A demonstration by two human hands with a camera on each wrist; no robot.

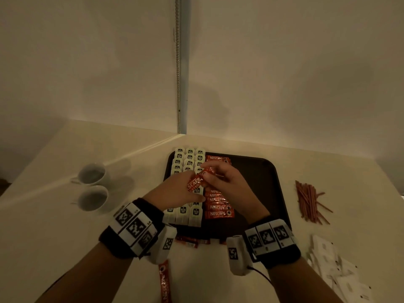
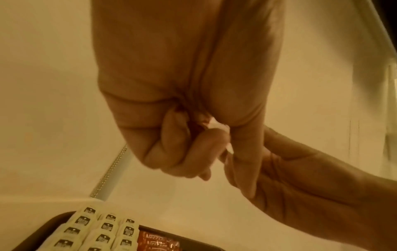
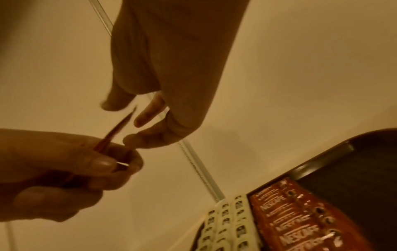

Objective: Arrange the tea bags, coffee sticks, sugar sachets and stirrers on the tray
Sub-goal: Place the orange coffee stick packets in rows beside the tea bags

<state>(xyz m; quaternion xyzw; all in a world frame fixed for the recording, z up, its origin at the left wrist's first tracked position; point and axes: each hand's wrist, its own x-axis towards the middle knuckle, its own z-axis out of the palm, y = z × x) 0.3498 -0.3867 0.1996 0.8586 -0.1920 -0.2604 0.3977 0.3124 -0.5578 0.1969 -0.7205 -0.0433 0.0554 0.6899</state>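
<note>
Coffee stick (image 1: 194,183) in left hand's (image 1: 175,191) firm pinch

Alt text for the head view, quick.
The left hand grips a red coffee stick over the dark tray; right hand at its tip. Tea bags and coffee sticks line the tray; stirrers and sachets lie outside it, right.

Open above the bare right half of the tray (image 1: 266,182). Blocked over its left half by 3 columns of tea bags (image 1: 189,158), 1 column of coffee sticks (image 1: 218,207), and left hand (image 1: 175,191) and right hand (image 1: 227,182) meeting above at a held coffee stick (image 1: 195,182). Flanked left of tray by 2 cups (image 1: 93,173), right by stirrers (image 1: 308,200), near-right by sugar sachets (image 1: 336,265), along near edge by loose coffee sticks (image 1: 188,242).
</note>
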